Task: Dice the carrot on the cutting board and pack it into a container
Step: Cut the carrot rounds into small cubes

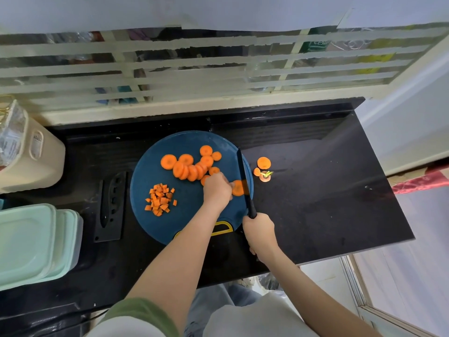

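Observation:
A round dark-blue cutting board (pixel 155 181) lies on the black counter. Several orange carrot rounds (pixel 192 166) are spread across its far half, and a heap of diced carrot (pixel 160 199) sits at its left. My left hand (pixel 217 189) pinches a carrot slice (pixel 237 188) near the board's right edge. My right hand (pixel 258 229) grips the handle of a black knife (pixel 244 176) whose blade stands over that slice. Mint-green lidded containers (pixel 31 242) are stacked at the counter's left.
Carrot end scraps (pixel 263 169) lie on the black counter (pixel 328 190) right of the board. A black knife sheath (pixel 111 205) rests left of the board. A beige bin (pixel 31 154) stands at the far left. The counter's edge drops off at the right and front.

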Action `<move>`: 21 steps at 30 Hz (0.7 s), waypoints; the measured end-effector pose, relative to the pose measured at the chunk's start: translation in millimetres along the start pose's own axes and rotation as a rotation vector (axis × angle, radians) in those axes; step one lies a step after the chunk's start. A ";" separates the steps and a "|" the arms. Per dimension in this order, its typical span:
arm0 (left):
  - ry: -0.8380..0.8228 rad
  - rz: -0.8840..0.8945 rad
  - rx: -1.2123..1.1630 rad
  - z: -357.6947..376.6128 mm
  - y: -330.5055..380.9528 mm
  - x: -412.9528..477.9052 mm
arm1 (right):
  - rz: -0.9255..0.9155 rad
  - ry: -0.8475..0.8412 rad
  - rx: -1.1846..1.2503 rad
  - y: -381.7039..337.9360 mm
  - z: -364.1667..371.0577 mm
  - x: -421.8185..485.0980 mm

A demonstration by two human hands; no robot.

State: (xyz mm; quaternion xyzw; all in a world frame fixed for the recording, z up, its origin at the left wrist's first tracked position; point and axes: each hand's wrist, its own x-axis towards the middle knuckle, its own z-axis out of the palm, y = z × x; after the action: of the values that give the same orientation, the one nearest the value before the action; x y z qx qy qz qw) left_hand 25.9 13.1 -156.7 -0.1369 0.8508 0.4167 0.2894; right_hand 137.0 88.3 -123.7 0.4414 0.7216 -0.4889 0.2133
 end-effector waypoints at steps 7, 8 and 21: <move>0.010 0.036 -0.002 1.4 1.3 -3.5 | -0.031 0.032 -0.021 -0.3 2.5 -1.2; 0.013 0.039 -0.002 1.2 1.6 -3.7 | -0.030 0.033 -0.023 0.7 3.4 0.1; -0.008 0.070 0.020 -0.5 0.7 -6.7 | 0.163 -0.032 -0.019 -0.9 8.0 19.3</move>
State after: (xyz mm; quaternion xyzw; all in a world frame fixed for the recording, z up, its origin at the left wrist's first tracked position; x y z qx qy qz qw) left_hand 30.7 13.0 -152.0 -0.1026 0.8581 0.4185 0.2794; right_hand 125.3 89.3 -140.9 0.4889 0.6844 -0.4698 0.2681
